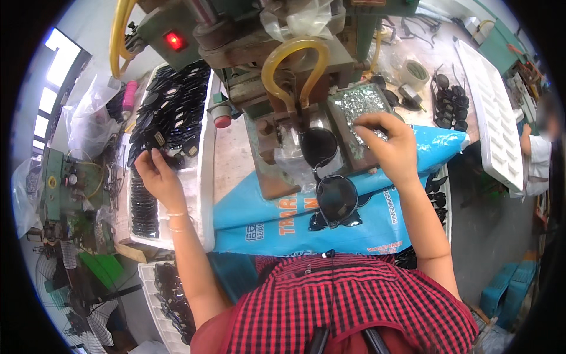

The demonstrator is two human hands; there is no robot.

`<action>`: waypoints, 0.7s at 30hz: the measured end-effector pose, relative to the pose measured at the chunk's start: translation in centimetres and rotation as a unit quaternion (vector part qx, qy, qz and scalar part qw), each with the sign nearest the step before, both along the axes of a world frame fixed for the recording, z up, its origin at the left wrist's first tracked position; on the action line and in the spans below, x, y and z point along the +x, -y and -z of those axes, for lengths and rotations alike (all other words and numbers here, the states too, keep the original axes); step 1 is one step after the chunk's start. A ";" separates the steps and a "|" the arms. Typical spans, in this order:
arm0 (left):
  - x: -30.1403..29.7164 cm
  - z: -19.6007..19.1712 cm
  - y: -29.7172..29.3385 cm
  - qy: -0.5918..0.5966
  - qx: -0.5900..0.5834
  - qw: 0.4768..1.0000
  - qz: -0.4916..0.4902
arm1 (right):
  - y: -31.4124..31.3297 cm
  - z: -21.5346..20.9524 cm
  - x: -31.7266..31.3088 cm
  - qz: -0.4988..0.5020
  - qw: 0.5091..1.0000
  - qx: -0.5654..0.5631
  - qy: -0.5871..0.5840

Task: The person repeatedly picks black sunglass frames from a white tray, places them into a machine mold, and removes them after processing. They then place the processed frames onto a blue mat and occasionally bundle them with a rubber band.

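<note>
My left hand (159, 180) is at the white tray (203, 194) on the left, its fingertips closed on a dark sunglasses front (154, 140) with a small pale label. Rows of similar dark lensed pieces fill that tray. Above a block covered with tiny shiny metal pieces (361, 106), my right hand (392, 144) has its thumb and fingers pinched together; whatever is between them is too small to make out. Between the hands, a pair of dark sunglasses (337, 197) sits at the press fixture (274, 177), one lens on the fixture and the other hanging over the blue plastic sheet (377, 227).
A green press (236, 50) with a yellow hose (295, 47) and a red button (222, 121) stands ahead. Further right are a tape roll (414, 74), more dark eyewear (449, 103) and a white slotted tray (489, 112). Another person (536, 153) is at the far right.
</note>
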State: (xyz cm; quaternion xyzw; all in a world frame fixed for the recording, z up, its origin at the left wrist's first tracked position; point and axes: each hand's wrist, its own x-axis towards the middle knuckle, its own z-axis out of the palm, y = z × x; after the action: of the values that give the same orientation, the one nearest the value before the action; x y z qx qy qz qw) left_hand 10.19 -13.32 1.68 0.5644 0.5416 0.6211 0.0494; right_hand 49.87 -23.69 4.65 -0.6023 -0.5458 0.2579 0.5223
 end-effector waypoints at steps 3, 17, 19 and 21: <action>4.3 -1.4 2.1 0.153 -0.032 0.982 0.103 | -2.4 -2.0 -2.4 -0.083 0.995 0.051 -0.025; 12.7 -8.8 3.6 0.135 0.151 0.916 0.346 | -2.7 -1.3 -8.4 -0.096 0.950 0.041 -0.294; 12.9 -8.5 4.1 0.122 0.148 0.912 0.362 | -1.8 -1.7 -8.0 -0.097 0.965 0.053 -0.238; 11.7 -7.8 5.2 0.030 0.157 0.906 0.392 | 0.1 -2.8 -7.3 -0.118 0.976 0.061 -0.171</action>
State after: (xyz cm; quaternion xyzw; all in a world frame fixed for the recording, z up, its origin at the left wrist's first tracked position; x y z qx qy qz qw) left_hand 21.90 -18.48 9.45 0.7124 0.1707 0.6456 0.2157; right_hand 42.60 -23.76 7.45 -0.4474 -0.5302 0.3837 0.6095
